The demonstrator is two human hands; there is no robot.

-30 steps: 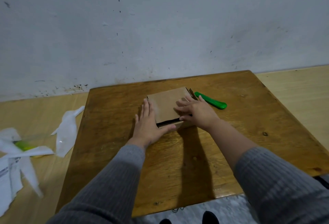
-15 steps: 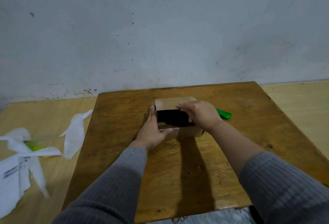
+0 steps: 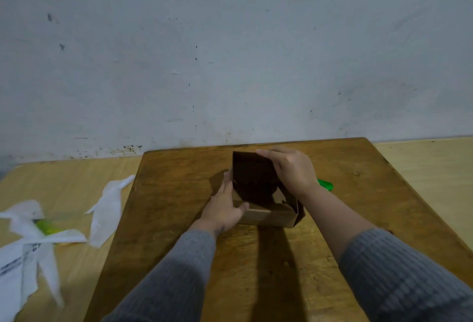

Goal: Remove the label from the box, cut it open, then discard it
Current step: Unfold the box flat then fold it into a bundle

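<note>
A small brown cardboard box (image 3: 266, 216) stands on the wooden table (image 3: 179, 206), its lid (image 3: 252, 168) swung up and nearly upright. The inside is dark. My left hand (image 3: 225, 209) presses flat against the box's left side with the thumb on the front rim. My right hand (image 3: 289, 170) grips the raised lid at its top right edge. A green-handled cutter (image 3: 325, 184) lies on the table behind my right wrist, mostly hidden.
Torn white label pieces (image 3: 107, 209) and a printed paper scrap (image 3: 18, 260) lie on the lighter surface left of the table, with a yellow-green item (image 3: 47, 228) among them. A scuffed white wall (image 3: 230, 53) rises just behind the table.
The lid went from flat on the box to half raised to nearly upright, lifted by my right hand. My left hand slid along the box's left side. The camera tilted upward.
</note>
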